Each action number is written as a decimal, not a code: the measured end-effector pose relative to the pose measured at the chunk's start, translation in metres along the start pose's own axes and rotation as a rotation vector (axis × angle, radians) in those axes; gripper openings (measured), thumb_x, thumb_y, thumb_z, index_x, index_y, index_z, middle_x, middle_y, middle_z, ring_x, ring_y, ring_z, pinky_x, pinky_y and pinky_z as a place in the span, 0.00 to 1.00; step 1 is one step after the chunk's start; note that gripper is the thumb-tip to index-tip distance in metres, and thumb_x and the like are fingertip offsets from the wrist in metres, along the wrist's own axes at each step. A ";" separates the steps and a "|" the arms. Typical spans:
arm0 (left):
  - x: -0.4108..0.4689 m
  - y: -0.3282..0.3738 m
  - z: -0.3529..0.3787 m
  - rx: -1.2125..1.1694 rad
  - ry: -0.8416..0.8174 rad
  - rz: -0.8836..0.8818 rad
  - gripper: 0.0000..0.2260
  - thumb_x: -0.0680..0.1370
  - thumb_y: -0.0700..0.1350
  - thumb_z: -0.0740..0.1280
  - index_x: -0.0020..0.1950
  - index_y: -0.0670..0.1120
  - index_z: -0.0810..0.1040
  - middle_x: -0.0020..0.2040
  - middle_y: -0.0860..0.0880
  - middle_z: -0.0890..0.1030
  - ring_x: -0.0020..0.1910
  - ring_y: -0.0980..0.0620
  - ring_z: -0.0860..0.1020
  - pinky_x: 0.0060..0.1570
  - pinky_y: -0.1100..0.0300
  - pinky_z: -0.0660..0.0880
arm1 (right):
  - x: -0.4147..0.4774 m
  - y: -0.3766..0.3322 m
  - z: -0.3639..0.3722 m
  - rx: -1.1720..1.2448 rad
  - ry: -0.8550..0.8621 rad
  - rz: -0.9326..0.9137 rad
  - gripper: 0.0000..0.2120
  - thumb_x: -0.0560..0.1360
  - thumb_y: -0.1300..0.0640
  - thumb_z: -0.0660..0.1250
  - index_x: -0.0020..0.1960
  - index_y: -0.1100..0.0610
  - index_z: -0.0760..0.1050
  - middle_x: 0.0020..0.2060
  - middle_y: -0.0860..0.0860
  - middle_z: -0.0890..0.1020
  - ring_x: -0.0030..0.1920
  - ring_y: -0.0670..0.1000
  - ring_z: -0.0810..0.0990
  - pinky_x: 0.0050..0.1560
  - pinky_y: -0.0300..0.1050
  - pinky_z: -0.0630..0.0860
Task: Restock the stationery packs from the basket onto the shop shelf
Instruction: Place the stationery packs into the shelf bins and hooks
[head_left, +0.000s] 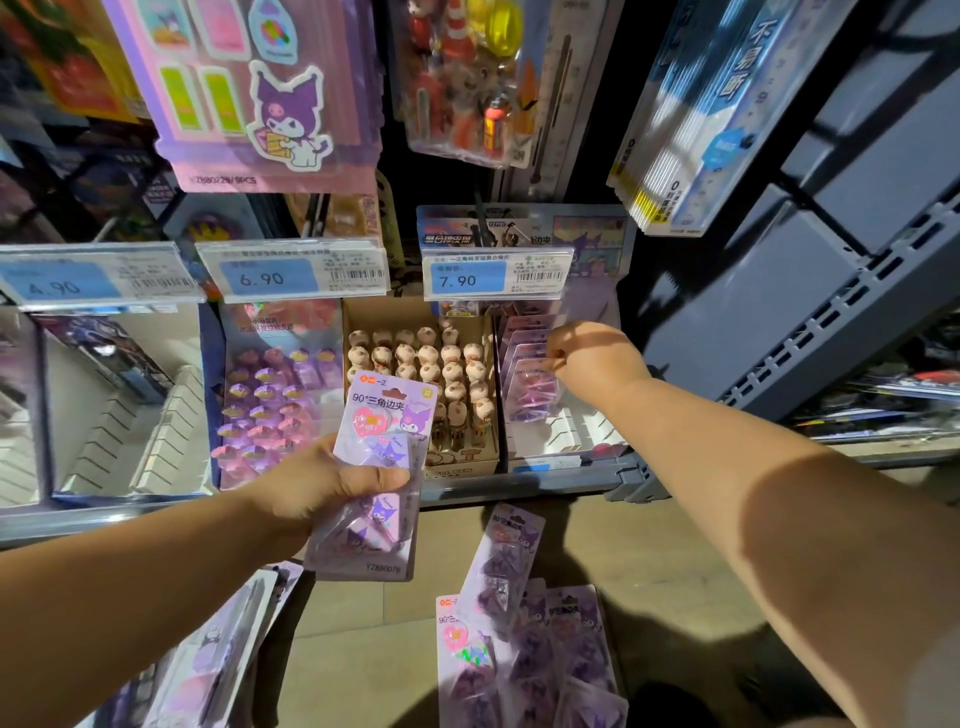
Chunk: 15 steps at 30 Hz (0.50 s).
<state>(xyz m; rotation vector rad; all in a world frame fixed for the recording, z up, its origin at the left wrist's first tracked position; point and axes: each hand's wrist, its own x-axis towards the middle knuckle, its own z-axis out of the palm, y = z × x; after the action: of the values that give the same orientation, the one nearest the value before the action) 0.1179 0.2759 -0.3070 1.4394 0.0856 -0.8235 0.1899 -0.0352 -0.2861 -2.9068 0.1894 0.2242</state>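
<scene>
My left hand (332, 486) grips a small stack of purple clip packs (382, 441) with a cartoon character, held upright in front of the shelf. My right hand (589, 358) reaches into the right shelf compartment (561, 431), fingers curled on the top of a pink-purple pack (532, 387) that stands in a row of like packs. Several more purple packs (524, 639) lie in a loose pile low in the view, below the shelf edge. The basket itself is not in sight.
A cardboard box of round-headed pens (431, 374) fills the middle compartment, with purple eraser packs (275, 395) to its left. Price tags (493, 278) hang above. Hanging packs (260, 93) overhead. A grey shelf upright (831, 312) stands at right. More packs (218, 660) lie at the lower left.
</scene>
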 end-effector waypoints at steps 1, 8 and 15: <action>0.001 0.000 0.001 -0.003 0.004 -0.005 0.32 0.61 0.43 0.80 0.62 0.38 0.75 0.54 0.33 0.81 0.48 0.35 0.81 0.50 0.40 0.79 | 0.003 -0.001 0.001 0.045 0.001 0.003 0.07 0.77 0.61 0.60 0.44 0.51 0.74 0.42 0.48 0.75 0.40 0.48 0.72 0.42 0.42 0.70; 0.005 0.003 0.008 -0.010 0.009 -0.027 0.35 0.56 0.45 0.82 0.60 0.38 0.76 0.52 0.33 0.81 0.47 0.34 0.81 0.53 0.38 0.77 | 0.013 0.000 0.003 -0.039 0.019 -0.052 0.07 0.77 0.61 0.62 0.47 0.59 0.80 0.42 0.53 0.80 0.39 0.53 0.78 0.40 0.41 0.74; 0.012 0.012 0.029 -0.067 0.019 -0.019 0.28 0.61 0.40 0.79 0.59 0.40 0.76 0.49 0.38 0.84 0.45 0.40 0.83 0.48 0.46 0.80 | 0.007 0.000 -0.001 -0.044 0.050 -0.073 0.09 0.77 0.54 0.64 0.47 0.55 0.82 0.45 0.53 0.83 0.43 0.55 0.81 0.47 0.47 0.80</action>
<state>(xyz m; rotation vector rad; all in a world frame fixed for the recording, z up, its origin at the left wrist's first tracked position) 0.1214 0.2438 -0.2986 1.3849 0.1400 -0.8154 0.1970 -0.0364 -0.2866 -2.9582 0.0878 0.1456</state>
